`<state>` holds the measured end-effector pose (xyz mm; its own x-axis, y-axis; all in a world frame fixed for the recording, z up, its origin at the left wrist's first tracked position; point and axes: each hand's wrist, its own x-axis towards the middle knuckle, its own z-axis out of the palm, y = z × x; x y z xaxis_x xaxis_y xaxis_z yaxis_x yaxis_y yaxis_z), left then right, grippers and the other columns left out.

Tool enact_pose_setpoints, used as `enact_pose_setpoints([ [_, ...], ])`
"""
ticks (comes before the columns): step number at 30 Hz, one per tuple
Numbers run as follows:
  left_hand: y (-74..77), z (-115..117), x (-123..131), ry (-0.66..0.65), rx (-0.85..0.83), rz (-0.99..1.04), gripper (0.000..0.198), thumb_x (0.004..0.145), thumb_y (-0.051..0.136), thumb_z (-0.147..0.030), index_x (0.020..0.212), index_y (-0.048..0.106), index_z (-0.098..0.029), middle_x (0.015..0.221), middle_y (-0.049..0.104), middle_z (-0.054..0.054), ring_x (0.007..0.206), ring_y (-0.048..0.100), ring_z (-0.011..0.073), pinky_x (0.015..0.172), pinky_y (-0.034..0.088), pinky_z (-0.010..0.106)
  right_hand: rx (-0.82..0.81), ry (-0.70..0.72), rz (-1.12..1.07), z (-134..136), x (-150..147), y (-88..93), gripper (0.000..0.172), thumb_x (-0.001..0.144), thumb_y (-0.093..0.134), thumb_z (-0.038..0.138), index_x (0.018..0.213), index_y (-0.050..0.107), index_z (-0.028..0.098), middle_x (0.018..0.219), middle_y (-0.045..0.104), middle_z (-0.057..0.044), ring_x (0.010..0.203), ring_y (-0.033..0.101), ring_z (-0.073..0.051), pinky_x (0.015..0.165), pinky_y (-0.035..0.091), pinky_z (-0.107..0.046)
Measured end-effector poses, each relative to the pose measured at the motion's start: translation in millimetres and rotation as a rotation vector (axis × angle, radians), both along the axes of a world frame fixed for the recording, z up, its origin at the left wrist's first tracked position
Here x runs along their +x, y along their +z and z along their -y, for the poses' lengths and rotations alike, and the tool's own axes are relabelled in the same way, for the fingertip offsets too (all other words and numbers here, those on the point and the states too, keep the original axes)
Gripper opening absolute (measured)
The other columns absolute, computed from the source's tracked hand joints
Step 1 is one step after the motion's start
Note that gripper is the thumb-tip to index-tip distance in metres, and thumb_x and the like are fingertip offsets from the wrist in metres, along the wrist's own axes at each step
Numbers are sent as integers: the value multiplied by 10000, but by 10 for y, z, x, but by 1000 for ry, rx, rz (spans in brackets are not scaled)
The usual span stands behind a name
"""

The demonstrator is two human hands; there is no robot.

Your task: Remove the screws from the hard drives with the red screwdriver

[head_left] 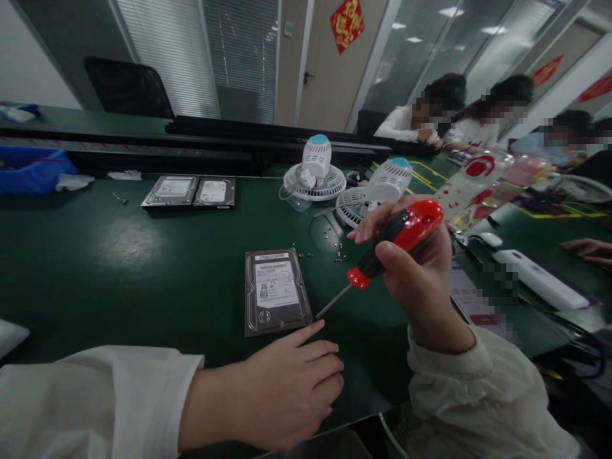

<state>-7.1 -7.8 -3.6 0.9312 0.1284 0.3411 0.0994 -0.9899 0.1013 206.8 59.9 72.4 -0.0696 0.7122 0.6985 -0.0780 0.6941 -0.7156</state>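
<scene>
A silver hard drive (pixel 276 292) lies label-up on the green table (pixel 143 268) in front of me. My right hand (pixel 415 268) is closed round the red and black handle of a screwdriver (pixel 389 245), whose thin shaft slants down to the drive's near right corner. My left hand (pixel 287 386) rests on the table just below the drive, fingers loosely curled, index finger stretched toward the screwdriver tip. Several small screws (pixel 329 245) lie scattered beyond the drive.
Two more hard drives (pixel 191 191) lie at the back left. Two small white desk fans (pixel 315 169) stand at the back centre. A blue bin (pixel 29 169) sits far left. White devices, papers and cables crowd the right side, where other people sit and a hand (pixel 590 250) rests.
</scene>
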Motion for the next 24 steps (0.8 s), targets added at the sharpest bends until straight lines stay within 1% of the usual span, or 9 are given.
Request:
enact_pose_setpoints([
  [2,-4,0,1,-1,7,8,292,1042,592,-320,1201,720,-110,1267,754,102,1280,643,280,1262,316,497,-28,61,-10,-8,0,1,327,833,804,323,1105,627,290,968,710,4,867,677,-186,833,594,-395],
  [5,-1,-1,-1,3,7,12,294,1059,557,-304,1211,711,-106,1271,753,97,1278,640,278,1270,298,499,-81,172,-36,-7,3,14,440,826,755,326,1246,638,270,1191,752,-32,995,715,-212,942,592,-435],
  [6,4,-2,-2,2,4,12,295,1063,548,-303,1211,709,-104,1271,753,93,1277,638,277,1271,294,500,-90,183,-34,-5,4,17,457,827,743,324,1268,641,258,1213,752,-40,1011,718,-219,961,589,-441],
  [9,22,-4,-4,0,1,9,296,1064,545,-307,1202,709,-102,1265,756,90,1269,642,274,1264,304,495,-50,93,-8,-2,2,10,371,858,752,303,1216,662,266,1034,748,-22,924,699,-202,899,593,-413],
  [12,40,-6,-4,-1,8,4,287,1062,553,-310,1186,718,-110,1264,759,95,1260,651,275,1253,326,491,28,11,-3,-13,-5,-5,310,845,810,271,1112,655,297,876,678,18,807,651,-166,814,587,-371],
  [15,47,-7,-5,-2,2,-6,287,1069,538,-309,1183,720,-118,1270,760,98,1270,649,278,1259,324,489,-11,91,-31,-17,-12,3,312,857,783,339,1137,654,296,1007,723,-1,887,687,-179,841,597,-383],
  [18,40,-3,-8,-6,-7,-19,289,1069,537,-307,1190,717,-116,1275,759,101,1279,645,280,1269,315,490,-109,153,-45,1,-16,25,416,844,736,368,1239,648,274,1202,741,-44,1020,708,-230,951,592,-448],
  [20,31,0,-9,-10,1,-12,284,1060,556,-306,1182,720,-109,1268,759,107,1272,648,287,1263,322,508,-104,107,-23,14,-16,25,420,850,737,354,1250,648,261,1141,738,-52,1008,699,-243,964,581,-470],
  [24,23,4,-4,-5,1,12,282,1041,602,-311,1184,724,-101,1250,761,107,1255,659,285,1246,348,503,-2,-17,4,13,-6,-6,335,835,813,303,1125,645,315,910,652,-4,844,633,-207,861,575,-429],
])
